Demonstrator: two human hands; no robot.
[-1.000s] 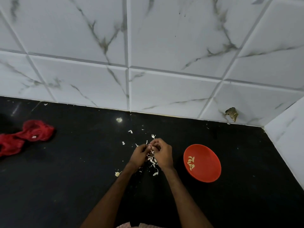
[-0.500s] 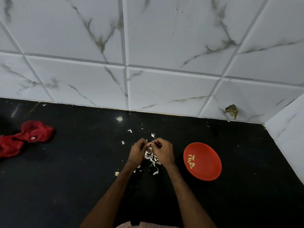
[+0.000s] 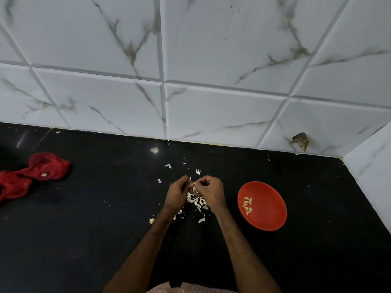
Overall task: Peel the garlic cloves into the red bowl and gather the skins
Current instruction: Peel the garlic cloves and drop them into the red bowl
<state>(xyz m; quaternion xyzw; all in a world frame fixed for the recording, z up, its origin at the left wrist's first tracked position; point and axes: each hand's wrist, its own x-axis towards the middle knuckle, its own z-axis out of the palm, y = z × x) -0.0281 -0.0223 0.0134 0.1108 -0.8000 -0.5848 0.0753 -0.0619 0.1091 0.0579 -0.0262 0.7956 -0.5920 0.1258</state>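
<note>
My left hand and my right hand meet fingertip to fingertip over the black counter, pinching a small pale garlic clove between them. The clove is mostly hidden by my fingers. Under and below my hands lies a loose heap of white garlic skins. The red bowl sits on the counter just right of my right hand, with several peeled cloves lying in its left part.
A red mesh bag lies crumpled at the far left of the black counter. Stray skin flakes dot the counter beyond my hands. A white marble-tiled wall stands behind, and another wall closes the right side.
My hands have stayed over the skin heap, with the fingers working at the clove. The view has shifted slightly; the bowl and bag have not moved.
</note>
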